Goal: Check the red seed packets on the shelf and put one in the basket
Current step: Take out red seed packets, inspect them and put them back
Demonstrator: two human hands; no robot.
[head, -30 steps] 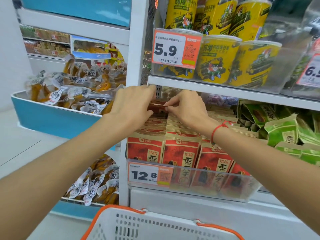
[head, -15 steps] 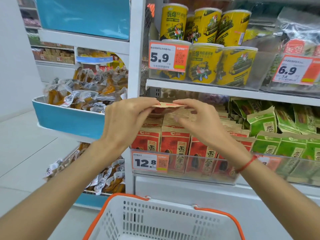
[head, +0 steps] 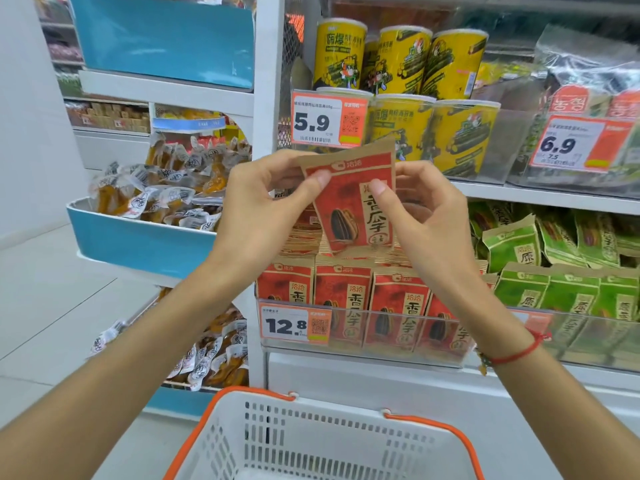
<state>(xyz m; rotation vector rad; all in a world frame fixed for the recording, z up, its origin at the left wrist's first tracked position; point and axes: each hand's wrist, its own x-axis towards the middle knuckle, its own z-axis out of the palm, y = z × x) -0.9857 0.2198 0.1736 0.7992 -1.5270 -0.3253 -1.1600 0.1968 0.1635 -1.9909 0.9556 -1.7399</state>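
A red seed packet with a kraft-paper top hangs upright in front of the shelf, its printed face toward me. My left hand pinches its upper left edge and my right hand pinches its upper right edge. Below it, more red seed packets stand in rows behind a clear shelf guard with a 12.8 price tag. The white basket with orange handles sits low in front of me, under the shelf.
Green packets fill the shelf to the right. Yellow tubs stand on the shelf above, behind a 5.9 tag. Blue bins of wrapped snacks jut out at the left, with pale floor beside them.
Both hands have drawn one red packet out of the stack on the shelf and turned it from flat to upright, facing me. The view has pulled back and the basket shows more.
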